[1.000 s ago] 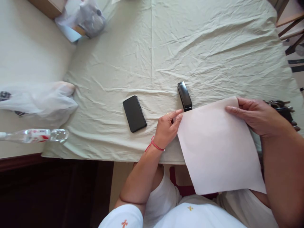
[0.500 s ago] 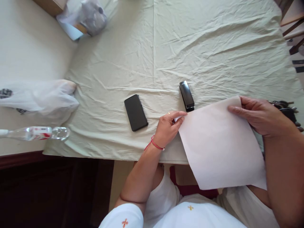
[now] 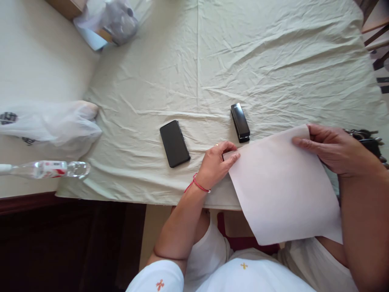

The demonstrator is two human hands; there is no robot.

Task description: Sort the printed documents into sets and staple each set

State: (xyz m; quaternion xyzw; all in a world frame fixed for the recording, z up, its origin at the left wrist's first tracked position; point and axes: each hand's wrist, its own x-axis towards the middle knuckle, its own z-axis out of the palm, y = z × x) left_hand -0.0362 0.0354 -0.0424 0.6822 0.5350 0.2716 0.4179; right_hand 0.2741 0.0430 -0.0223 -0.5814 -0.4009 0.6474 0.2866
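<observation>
White paper (image 3: 282, 190) hangs over the front edge of the table, its lower part above my lap. My left hand (image 3: 219, 162) pinches the paper's upper left corner between thumb and fingers. At the upper right corner, my right hand (image 3: 330, 148) grips it with the thumb on top. Whether this is one sheet or more, I cannot tell. Just beyond the paper's top edge lies a black stapler (image 3: 240, 122), apart from both hands. A black smartphone (image 3: 174, 143) rests face up to the left of my left hand.
A pale green cloth (image 3: 146, 89) with wrinkles covers the table. Along the left are a clear plastic bottle (image 3: 53, 169) lying on its side, a white plastic bag (image 3: 51, 129) and another bag (image 3: 117, 22) farther back. Keys (image 3: 367, 140) lie beyond my right wrist.
My left thumb and fingers have shifted slightly on the paper's corner, the fingertips drawing back from the stapler. My right hand keeps its grip.
</observation>
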